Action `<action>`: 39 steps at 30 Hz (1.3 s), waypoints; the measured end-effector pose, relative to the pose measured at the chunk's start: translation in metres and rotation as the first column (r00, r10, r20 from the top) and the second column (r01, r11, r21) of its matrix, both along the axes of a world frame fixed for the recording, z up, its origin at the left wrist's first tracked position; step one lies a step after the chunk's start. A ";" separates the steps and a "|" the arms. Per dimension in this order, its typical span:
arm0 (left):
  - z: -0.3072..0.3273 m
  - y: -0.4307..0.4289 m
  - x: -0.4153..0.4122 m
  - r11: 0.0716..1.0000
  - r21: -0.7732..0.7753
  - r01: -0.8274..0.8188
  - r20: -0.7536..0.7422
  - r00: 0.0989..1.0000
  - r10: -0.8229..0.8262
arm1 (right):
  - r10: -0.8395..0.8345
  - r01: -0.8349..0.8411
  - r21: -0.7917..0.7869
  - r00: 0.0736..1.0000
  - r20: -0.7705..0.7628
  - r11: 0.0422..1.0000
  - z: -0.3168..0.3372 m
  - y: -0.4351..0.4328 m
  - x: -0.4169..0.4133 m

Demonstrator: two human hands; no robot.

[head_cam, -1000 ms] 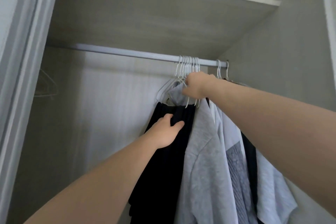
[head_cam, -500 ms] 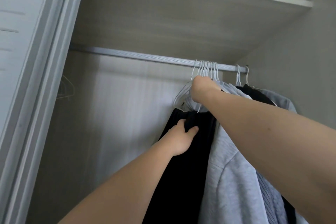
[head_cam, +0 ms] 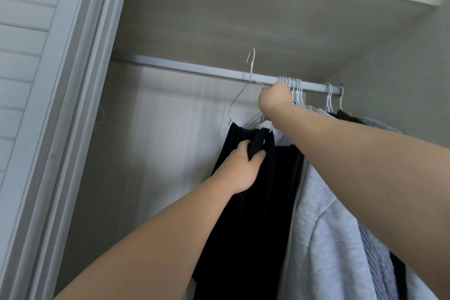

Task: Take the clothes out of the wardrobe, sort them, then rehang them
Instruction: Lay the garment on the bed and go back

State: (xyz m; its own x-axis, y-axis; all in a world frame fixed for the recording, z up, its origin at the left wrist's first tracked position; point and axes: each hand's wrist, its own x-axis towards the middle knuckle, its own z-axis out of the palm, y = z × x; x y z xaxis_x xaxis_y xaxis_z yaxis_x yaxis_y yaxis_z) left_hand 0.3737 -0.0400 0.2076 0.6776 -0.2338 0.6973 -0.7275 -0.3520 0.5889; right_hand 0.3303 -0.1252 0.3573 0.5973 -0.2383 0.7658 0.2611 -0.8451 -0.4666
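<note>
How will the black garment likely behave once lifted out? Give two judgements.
Probably floppy: the black garment bunches where the left hand grips it and hangs in folds. It may slide: its thin wire hanger sits tilted in the right hand.

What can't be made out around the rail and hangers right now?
Head view:
- How many hangers the right hand grips: its back hides the fingers.
- Black garment lower end: cut off by the bottom edge.
- Clothes behind the grey garment: covered by the right forearm.

pale louvred door point(head_cam: 26, 31), perhaps sliding, beside grey shelf point(head_cam: 267, 12).
</note>
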 end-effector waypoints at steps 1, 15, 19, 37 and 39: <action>0.002 0.002 -0.006 1.000 -0.026 0.011 0.018 1.000 -0.011 | 0.031 -0.036 0.070 0.997 0.077 0.997 0.002 0.002 -0.009; 0.015 -0.003 -0.083 0.935 -0.329 -0.131 0.526 0.797 0.297 | 0.350 -0.424 0.292 0.896 0.275 0.857 -0.096 -0.083 -0.157; 0.014 -0.039 -0.105 0.942 -0.332 -0.053 0.603 0.756 0.255 | 0.280 -0.358 0.251 0.913 0.297 0.899 -0.136 -0.112 -0.225; -0.068 -0.260 -0.378 0.767 -0.130 0.629 0.705 0.603 -0.374 | -0.460 0.432 0.185 0.874 0.156 0.883 -0.263 -0.199 -0.604; -0.082 -0.284 -0.428 0.710 -0.114 0.695 0.709 0.557 -0.433 | -0.533 0.505 0.205 0.838 0.117 0.838 -0.277 -0.203 -0.657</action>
